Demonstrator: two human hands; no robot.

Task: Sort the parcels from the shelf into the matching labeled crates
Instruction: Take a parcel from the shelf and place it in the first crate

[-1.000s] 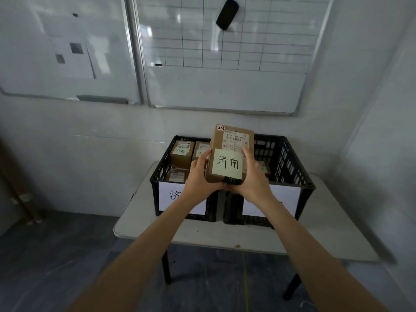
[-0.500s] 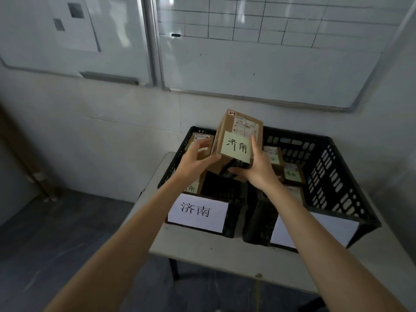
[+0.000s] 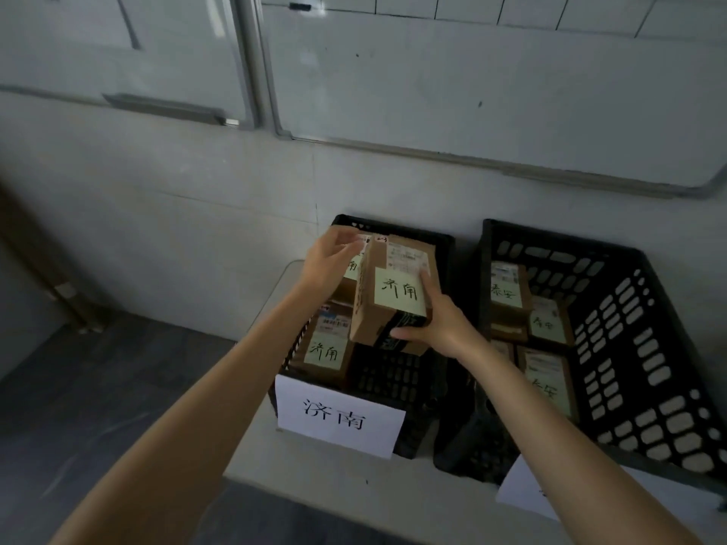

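Held parcel: a brown cardboard box [image 3: 393, 304] just right of centre frame, tilted and held up over the left crate, clear of the boxes below it.
Note on it: a pale yellow slip [image 3: 399, 293] with handwritten characters on the face turned to the camera, and a printed shipping label above it.
Right hand: the right hand [image 3: 444, 328] grips the box at its lower right corner, with the thumb curled under the bottom edge and the forefinger laid up along the right edge.
Left hand: the left hand [image 3: 324, 267] is by the box's upper left corner, fingers loosely spread and only slightly bent. Whether the tips touch the cardboard cannot be told.
Left crate: a black plastic crate [image 3: 409, 232] at centre frame, with a white paper sign [image 3: 340, 416] on its front wall showing the same characters as the slip.
Inside it: another brown parcel [image 3: 326, 344] with a matching yellow slip sits in the near left part. More cardboard shows behind the left hand.
Right crate: a second black crate [image 3: 645, 348] stands just beside the first, toward the right edge, and holds several parcels [image 3: 507, 293] with different characters.
Table: both crates stand on a pale table [image 3: 334, 477] against the wall.
Wall: a whiteboard [image 3: 472, 80] fills the upper frame.
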